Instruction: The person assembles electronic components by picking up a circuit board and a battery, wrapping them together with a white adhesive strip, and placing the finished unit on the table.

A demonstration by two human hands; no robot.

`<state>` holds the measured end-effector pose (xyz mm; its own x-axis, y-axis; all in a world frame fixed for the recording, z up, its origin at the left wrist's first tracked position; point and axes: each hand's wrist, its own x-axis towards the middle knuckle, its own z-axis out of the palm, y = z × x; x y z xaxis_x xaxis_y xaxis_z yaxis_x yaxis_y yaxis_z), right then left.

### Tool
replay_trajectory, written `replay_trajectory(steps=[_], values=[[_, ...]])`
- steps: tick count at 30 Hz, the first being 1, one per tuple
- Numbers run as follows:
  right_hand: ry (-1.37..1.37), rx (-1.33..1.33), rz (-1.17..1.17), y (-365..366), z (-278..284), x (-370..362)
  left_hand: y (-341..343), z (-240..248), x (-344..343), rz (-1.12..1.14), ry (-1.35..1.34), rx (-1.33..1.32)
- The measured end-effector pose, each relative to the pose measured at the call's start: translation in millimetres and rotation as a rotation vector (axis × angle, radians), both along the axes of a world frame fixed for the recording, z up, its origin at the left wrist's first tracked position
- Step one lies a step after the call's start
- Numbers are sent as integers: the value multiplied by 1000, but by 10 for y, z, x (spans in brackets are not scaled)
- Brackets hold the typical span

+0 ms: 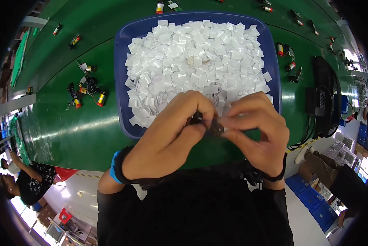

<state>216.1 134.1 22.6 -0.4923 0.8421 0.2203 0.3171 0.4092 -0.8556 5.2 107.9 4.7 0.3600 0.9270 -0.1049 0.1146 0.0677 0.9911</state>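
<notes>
My left hand is closed around a small black part, which shows in pieces between the fingers. Thumb and fingertips of my right hand are pinched together against that part's right end. Whatever sits between the right fingertips is too small and blurred to make out. Both hands are over the near edge of a blue plastic bin. Small white square pieces fill the bin in a loose heap, with a beige scrap among them.
The bin stands on a green table. At its left lie black parts with red-and-yellow cylinders. Several similar ones lie farther back and right. A black monitor-like device with cables stands at right. Another person is at far left.
</notes>
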Motion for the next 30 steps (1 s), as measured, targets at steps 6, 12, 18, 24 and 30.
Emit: replay_trajectory(steps=[6,12,18,24,30], values=[[16,333,71,-47,-37,-90,116,128,-78,-1,-681,-779],[-18,429,-18,-45,-20,-90,46,197,-68,43,-198,-344],[-110,414,-42,-76,16,-68,35,120,-83,-65,-365,-538],[-156,527,-46,-79,-17,-100,-11,112,-43,-17,-156,-290],[-148,547,-68,-15,2,-120,-10,174,-57,-34,-76,-219]])
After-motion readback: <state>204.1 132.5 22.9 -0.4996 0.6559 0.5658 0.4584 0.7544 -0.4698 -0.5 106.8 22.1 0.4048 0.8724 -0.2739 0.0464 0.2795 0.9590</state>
